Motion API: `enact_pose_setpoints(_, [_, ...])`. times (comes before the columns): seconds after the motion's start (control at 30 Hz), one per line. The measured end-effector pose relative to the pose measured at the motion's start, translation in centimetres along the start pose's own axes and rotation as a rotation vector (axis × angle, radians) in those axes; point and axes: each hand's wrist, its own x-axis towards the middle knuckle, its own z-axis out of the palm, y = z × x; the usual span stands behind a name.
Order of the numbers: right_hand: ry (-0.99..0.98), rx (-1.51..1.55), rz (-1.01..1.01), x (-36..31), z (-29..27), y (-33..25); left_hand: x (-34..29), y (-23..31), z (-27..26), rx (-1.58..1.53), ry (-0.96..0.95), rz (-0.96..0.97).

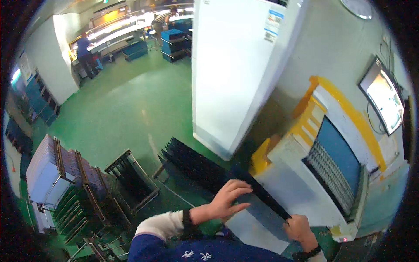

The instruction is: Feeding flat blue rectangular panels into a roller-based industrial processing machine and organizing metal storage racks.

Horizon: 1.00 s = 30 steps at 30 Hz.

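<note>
A row of thin dark panels (192, 163) stands on edge in front of me, side by side. One long dark panel (267, 197) runs from the row toward my right side. The fingers of my right hand (298, 229) are closed around its near end. My left hand (228, 200) is held over the near part of the row, fingers spread and thumb apart, with nothing seen in it. Whether its fingertips touch a panel I cannot tell. Under and beside the long panel shows a pale grey flat surface (255, 220).
A white-and-yellow machine (301, 174) with a ridged conveyor opening (334, 174) stands close on the right. Ahead rises a tall white cabinet (231, 74). Racks with panels (78, 187) and a dark metal frame (133, 181) are at left. Two people work at a far bench.
</note>
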Motion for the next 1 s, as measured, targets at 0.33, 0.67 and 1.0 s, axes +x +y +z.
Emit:
enact_pose_setpoints(0.33, [0.019,0.170,0.355,-10.8,10.0,6.1,0.4,1.9,17.7,0.124,-0.567,0.189])
enact_pose_setpoints(0.67, [0.443,0.663,0.134,-10.3,6.8,3.6,-0.6,2.5,19.0,0.285,-0.589,0.155])
enact_pose_setpoints(1.0, [0.463,0.831,0.437,-6.7,9.2,4.4,-3.8,0.2,17.3,0.310,-1.140,0.176])
